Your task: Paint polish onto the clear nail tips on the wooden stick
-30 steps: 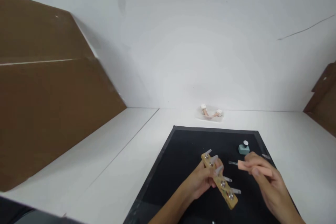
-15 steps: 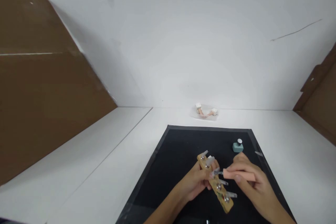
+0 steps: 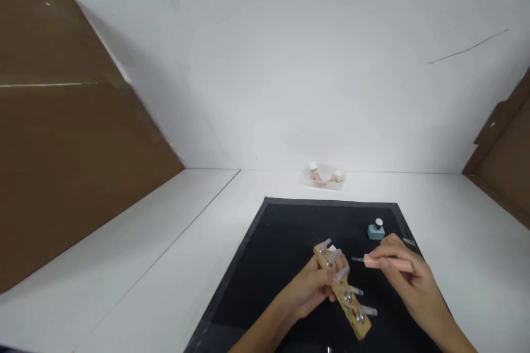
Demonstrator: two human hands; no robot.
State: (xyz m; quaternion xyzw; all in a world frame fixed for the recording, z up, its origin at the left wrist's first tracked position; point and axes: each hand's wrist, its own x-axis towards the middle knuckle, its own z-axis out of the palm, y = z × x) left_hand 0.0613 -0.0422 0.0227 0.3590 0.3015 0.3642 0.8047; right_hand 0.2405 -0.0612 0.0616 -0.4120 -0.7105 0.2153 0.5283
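Observation:
My left hand [image 3: 312,287] is closed around a yellowish strip-shaped nail tip stand [image 3: 351,314]. The stand slants down to the right and bears several clear nail tips [image 3: 367,310] on round silver mounts. In my right hand [image 3: 408,278] is a nail polish brush with a peach-coloured handle [image 3: 387,263], gripped between thumb and fingers. Its dark, thin tip points left, a short gap away from the nail tips. Behind my right hand stands a small teal block [image 3: 376,232] with a silver-white knob on top.
Both hands are over a black mat [image 3: 285,231] on a white table [image 3: 199,265]. Near the back wall lies a clear plastic bag [image 3: 325,181] with white and peach pieces in it. Brown panels [image 3: 83,149] stand at left and right.
My right hand has drawn the brush away from the middle nail tip, to the right and slightly up. My left hand and the stand have shifted only slightly.

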